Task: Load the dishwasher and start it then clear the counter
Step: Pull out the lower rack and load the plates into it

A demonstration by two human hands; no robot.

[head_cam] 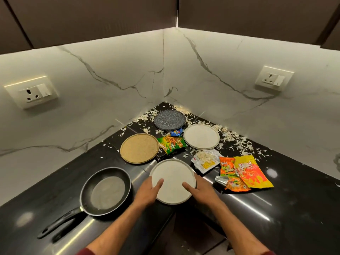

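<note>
1. A person's left hand (149,190) and right hand (199,189) gripped opposite edges of the near white plate (173,181), thumbs lying on its face, at the front of the black worktop (276,208).
2. The job looked barely begun: no dishwasher was in view, and every dish was on the worktop.
3. Awaiting loading were a black frying pan (105,192) left of the held plate, a tan woven-look plate (139,148) behind it, a speckled dark plate (169,120) deep in the corner, and what seemed a stack of white plates (201,136) to its right.
4. Clearing had not started either. A green snack packet (172,145), a small blue wrapper (176,133), a torn white sachet (205,161) and orange and yellow snack packets (244,173) lay among the dishes, with pale shreds (237,137) scattered along the back wall.
5. The glossy worktop turned a corner under white veined marble walls (110,70), each with a power socket (31,93), below dark wall cabinets (92,13).
</note>
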